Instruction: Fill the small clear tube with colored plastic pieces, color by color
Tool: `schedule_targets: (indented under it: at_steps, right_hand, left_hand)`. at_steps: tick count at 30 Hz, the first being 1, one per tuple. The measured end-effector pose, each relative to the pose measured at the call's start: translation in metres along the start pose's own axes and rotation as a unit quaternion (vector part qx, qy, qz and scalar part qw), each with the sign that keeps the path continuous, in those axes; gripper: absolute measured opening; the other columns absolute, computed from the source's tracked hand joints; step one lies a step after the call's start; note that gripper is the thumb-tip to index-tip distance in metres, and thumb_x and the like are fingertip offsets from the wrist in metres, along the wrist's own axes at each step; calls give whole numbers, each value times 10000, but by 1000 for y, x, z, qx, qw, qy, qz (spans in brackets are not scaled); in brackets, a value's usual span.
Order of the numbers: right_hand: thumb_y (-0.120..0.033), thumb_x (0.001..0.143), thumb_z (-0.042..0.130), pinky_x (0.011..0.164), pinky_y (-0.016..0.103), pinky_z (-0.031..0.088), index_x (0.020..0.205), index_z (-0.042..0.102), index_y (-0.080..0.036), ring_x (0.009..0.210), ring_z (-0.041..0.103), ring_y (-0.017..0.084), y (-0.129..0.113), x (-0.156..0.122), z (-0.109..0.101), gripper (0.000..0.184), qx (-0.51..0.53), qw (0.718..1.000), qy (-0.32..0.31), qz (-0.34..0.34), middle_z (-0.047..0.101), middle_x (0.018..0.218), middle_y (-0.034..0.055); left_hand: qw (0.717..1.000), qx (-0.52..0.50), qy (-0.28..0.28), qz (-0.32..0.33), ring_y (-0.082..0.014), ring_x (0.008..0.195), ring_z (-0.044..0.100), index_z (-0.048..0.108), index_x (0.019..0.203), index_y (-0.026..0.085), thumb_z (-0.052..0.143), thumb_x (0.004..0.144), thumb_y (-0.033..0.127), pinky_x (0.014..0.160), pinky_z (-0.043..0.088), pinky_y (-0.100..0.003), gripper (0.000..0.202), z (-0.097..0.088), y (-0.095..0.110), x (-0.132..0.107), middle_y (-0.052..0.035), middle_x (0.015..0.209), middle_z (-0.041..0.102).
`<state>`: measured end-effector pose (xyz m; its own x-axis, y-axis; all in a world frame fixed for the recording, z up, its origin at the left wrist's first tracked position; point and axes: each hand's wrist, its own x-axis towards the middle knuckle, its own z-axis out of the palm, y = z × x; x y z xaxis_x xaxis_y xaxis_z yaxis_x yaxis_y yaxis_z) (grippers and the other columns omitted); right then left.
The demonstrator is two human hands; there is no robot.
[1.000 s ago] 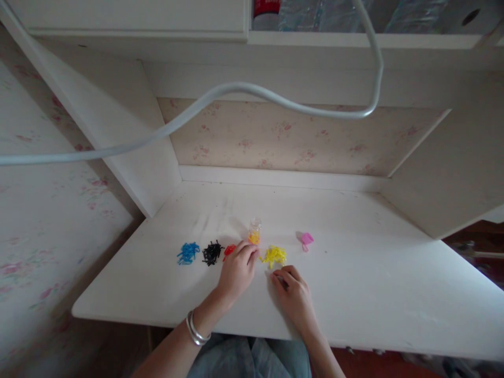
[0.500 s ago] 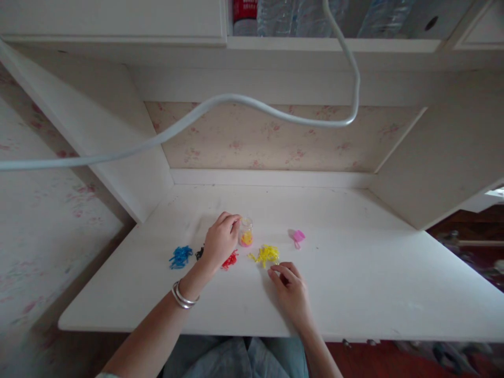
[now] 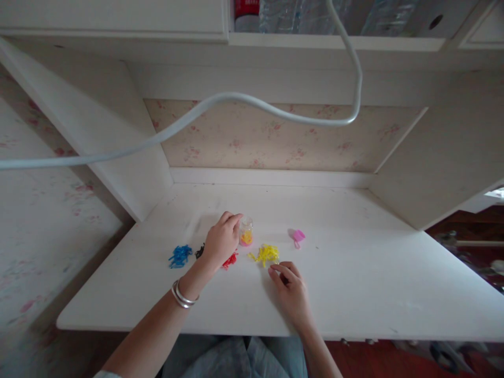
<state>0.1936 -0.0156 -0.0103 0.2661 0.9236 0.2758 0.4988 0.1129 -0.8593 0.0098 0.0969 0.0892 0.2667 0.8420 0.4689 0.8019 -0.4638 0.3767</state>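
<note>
A small clear jar (image 3: 246, 224) with a pink base stands on the white desk, yellow-orange pieces inside it. Beside its mouth, my left hand (image 3: 222, 239) has its fingers drawn together at the rim. Whatever those fingers hold is too small to make out. My right hand (image 3: 289, 289) rests with thumb and forefinger closed together at the near side of a pile of yellow bands (image 3: 268, 254). Red bands (image 3: 230, 260) lie partly behind my left wrist. Some black bands (image 3: 199, 252) are mostly hidden by that hand. Blue bands (image 3: 180, 256) form a pile farther left.
A pink cap with a loop (image 3: 298, 236) lies to the right of the jar. Above the desk, a white cable (image 3: 236, 97) crosses the view. Plastic bottles (image 3: 279, 16) sit in the overhead shelf. White side panels (image 3: 429, 157) flank the desk.
A yellow bit that showed at my left fingertips by the jar's mouth is no longer visible there. Both hands stay almost in place.
</note>
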Motion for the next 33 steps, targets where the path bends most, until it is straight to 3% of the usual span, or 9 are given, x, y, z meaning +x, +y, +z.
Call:
schedule_targets:
  at_steps: [7,12,18,25,33]
  right_hand:
    - [-451,873,506,584,259,438,889,716,-196,682,545,141,0,-1,1,330,26,1000,-4,16,604,895,72]
    - [-448,842,559,616,272,464,870,724,-198,750,569,165,-13,9,1,301,83,996,4,23,622,871,71]
    - [-440,809,608,630,263,452,875,732,-223,779,562,157,-54,50,6,259,118,993,13,5,622,882,54]
    - [-456,785,622,638,264,421,859,736,-221,743,532,134,-78,103,31,271,113,992,52,-19,611,896,41]
    - [-458,774,624,640,264,407,848,740,-213,695,492,118,-80,117,49,281,99,993,62,-27,586,875,33]
  left_hand:
    - [997,-69,11,-35,-139,862,609,582,1068,217,412,920,238,778,481,-252,226,-6,2,-31,-38,996,625]
    - [989,-129,-58,-48,-163,881,612,611,997,207,421,900,218,766,491,-273,213,14,9,-77,-56,959,648]
    - [974,-168,-128,-85,-150,866,618,628,966,235,403,889,172,727,493,-242,246,30,17,-125,-30,925,655]
    - [968,-204,-117,-90,-130,787,606,622,949,229,393,907,191,706,477,-227,236,25,11,-131,-22,896,645]
    - [965,-213,-121,-91,-124,765,591,620,951,228,405,894,168,678,454,-224,231,24,10,-132,-17,902,638]
